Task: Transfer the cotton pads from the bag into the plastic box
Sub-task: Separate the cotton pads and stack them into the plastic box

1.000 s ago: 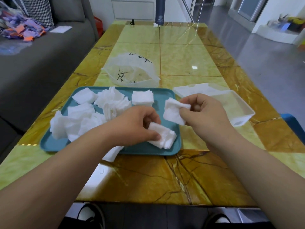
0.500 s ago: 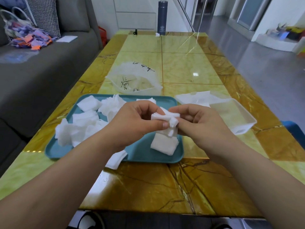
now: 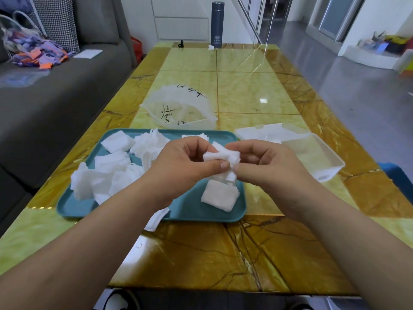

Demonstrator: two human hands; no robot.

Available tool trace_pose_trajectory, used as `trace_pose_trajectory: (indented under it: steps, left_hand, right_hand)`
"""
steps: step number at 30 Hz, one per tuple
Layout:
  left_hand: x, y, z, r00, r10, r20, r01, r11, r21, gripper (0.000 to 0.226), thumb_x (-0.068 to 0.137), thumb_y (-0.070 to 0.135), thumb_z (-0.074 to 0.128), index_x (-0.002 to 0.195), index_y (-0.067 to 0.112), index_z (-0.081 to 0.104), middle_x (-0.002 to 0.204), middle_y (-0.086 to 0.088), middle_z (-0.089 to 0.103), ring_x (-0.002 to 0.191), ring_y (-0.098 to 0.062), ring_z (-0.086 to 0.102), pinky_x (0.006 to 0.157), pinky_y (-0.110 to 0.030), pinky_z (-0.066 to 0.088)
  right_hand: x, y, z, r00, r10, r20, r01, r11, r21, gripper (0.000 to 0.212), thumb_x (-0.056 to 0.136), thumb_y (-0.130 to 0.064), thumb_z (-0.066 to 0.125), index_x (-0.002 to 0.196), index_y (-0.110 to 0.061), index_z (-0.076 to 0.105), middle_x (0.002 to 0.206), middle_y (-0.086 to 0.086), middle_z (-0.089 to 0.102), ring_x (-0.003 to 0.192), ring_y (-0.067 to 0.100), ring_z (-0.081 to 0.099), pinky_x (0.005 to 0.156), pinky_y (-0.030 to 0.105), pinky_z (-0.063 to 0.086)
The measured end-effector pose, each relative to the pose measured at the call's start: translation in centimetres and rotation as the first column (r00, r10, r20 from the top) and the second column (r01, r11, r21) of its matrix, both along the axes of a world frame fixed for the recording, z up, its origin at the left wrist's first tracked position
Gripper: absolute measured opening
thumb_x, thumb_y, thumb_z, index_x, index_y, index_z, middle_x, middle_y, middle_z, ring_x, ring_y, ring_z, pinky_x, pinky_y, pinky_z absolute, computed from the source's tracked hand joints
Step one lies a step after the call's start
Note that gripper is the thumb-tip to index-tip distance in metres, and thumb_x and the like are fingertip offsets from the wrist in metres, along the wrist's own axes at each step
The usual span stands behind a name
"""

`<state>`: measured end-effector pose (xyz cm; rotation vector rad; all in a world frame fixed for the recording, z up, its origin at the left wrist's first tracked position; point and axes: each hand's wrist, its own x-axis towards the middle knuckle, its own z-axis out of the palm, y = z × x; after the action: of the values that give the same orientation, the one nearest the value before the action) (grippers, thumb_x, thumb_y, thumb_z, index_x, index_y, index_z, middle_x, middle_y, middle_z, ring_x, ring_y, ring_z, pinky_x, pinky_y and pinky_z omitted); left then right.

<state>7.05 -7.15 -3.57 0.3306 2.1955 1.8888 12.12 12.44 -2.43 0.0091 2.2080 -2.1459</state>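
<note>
No text can be read for certain. The translucent plastic bag, just above the middle of the frame, bears black brush-like strokes, perhaps characters, but they are crumpled and not legible. The dark blue flask, at the top centre of the frame, carries a small pale emblem with tiny print low on its body, too small to make out.

Tray before me, plastic box just right of it.
I see loose cotton pads on the tray's left half, one stack at its near right; the bag sits just behind (a flask stands at the table's far end).
</note>
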Motion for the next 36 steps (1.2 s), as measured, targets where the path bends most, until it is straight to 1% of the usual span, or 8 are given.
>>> trace_pose_trajectory:
  steps: [5, 8, 11, 14, 17, 24, 31, 36]
  left_hand:
    - [0.1, 0.7, -0.1, 0.983, 0.089, -0.159, -0.125, 0.964, -0.235, 0.036, 0.071, 0.028, 0.094, 0.09, 0.009, 0.069, 0.082, -0.013, 0.073, 0.064, -0.008, 0.059, 0.061, -0.024, 0.051]
    - [-0.1, 0.6, -0.5, 0.989, 0.003, -0.15, -0.053, 0.943, -0.329, 0.031, 0.078, 0.031, 0.089, 0.098, 0.021, 0.067, 0.084, -0.002, 0.073, 0.068, -0.006, 0.063, 0.062, -0.018, 0.05]
    - [0.0, 0.1, -1.2, 0.966, -0.237, -0.105, 0.106, 0.732, -0.673, 0.035, 0.08, 0.042, 0.084, 0.106, 0.036, 0.061, 0.1, 0.016, 0.065, 0.09, -0.004, 0.065, 0.07, -0.018, 0.048]
    - [0.4, 0.2, -1.6, 0.917, -0.394, -0.058, 0.185, 0.55, -0.814, 0.058, 0.08, 0.047, 0.083, 0.131, 0.04, 0.058, 0.115, 0.016, 0.053, 0.1, -0.006, 0.052, 0.084, -0.021, 0.04]
    - [0.6, 0.5, -1.5, 0.942, -0.334, -0.021, 0.193, 0.592, -0.782, 0.066, 0.076, 0.042, 0.084, 0.136, 0.039, 0.057, 0.121, 0.015, 0.057, 0.106, -0.01, 0.056, 0.089, -0.025, 0.045]
    - [1.1, 0.1, -1.2, 0.98, -0.199, 0.018, 0.164, 0.75, -0.641, 0.031, 0.073, 0.035, 0.09, 0.093, 0.028, 0.068, 0.091, 0.008, 0.069, 0.079, -0.008, 0.064, 0.061, -0.02, 0.047]
    - [1.8, -2.1, -0.1, 0.96, -0.281, -0.005, 0.248, 0.856, -0.454, 0.013, 0.091, 0.02, 0.078, 0.103, 0.027, 0.079, 0.09, 0.009, 0.078, 0.078, -0.001, 0.07, 0.069, -0.011, 0.051]
    - [1.7, -2.5, -0.1, 0.98, -0.12, -0.157, 0.063, 0.942, -0.33, 0.015, 0.086, 0.018, 0.083, 0.097, 0.027, 0.078, 0.076, 0.011, 0.074, 0.063, 0.004, 0.06, 0.062, -0.008, 0.043]
  right_hand:
    - [-0.1, 0.0, -0.7, 0.997, -0.077, -0.023, 0.079, 0.986, 0.145, 0.044, 0.076, -0.002, 0.089, 0.114, -0.018, 0.074, 0.1, 0.003, 0.082, 0.096, 0.017, 0.079, 0.089, 0.037, 0.064]
    - [-0.4, 0.0, -1.1, 0.986, -0.161, -0.044, 0.167, 0.972, 0.168, 0.033, 0.081, 0.0, 0.085, 0.105, -0.019, 0.076, 0.092, 0.003, 0.082, 0.088, 0.016, 0.08, 0.085, 0.035, 0.064]
    - [-0.6, 0.2, -1.3, 0.966, -0.246, -0.079, 0.257, 0.949, 0.182, 0.03, 0.085, 0.002, 0.079, 0.102, -0.022, 0.074, 0.092, 0.003, 0.081, 0.088, 0.017, 0.078, 0.082, 0.033, 0.064]
    - [-0.7, 0.2, -1.5, 0.956, -0.278, -0.099, 0.293, 0.933, 0.209, 0.031, 0.087, 0.002, 0.074, 0.106, -0.022, 0.073, 0.095, 0.001, 0.079, 0.092, 0.021, 0.077, 0.085, 0.038, 0.065]
    - [-0.8, -0.1, -1.6, 0.954, -0.277, -0.115, 0.297, 0.926, 0.232, 0.031, 0.086, -0.003, 0.074, 0.108, -0.024, 0.073, 0.096, 0.002, 0.078, 0.092, 0.026, 0.075, 0.087, 0.044, 0.064]
    - [-1.4, -0.5, -1.7, 0.949, -0.293, -0.114, 0.313, 0.916, 0.25, 0.028, 0.086, -0.007, 0.078, 0.104, -0.027, 0.074, 0.095, 0.003, 0.078, 0.092, 0.027, 0.075, 0.088, 0.049, 0.063]
    - [-1.5, -0.8, -2.2, 0.967, -0.237, -0.09, 0.253, 0.918, 0.305, 0.028, 0.083, -0.009, 0.085, 0.103, -0.026, 0.076, 0.092, -0.004, 0.081, 0.088, 0.012, 0.077, 0.083, 0.034, 0.064]
    - [-1.1, -1.2, -1.9, 0.992, -0.12, -0.026, 0.122, 0.964, 0.237, 0.029, 0.085, 0.002, 0.079, 0.105, -0.02, 0.078, 0.092, 0.0, 0.082, 0.089, 0.013, 0.078, 0.077, 0.024, 0.061]
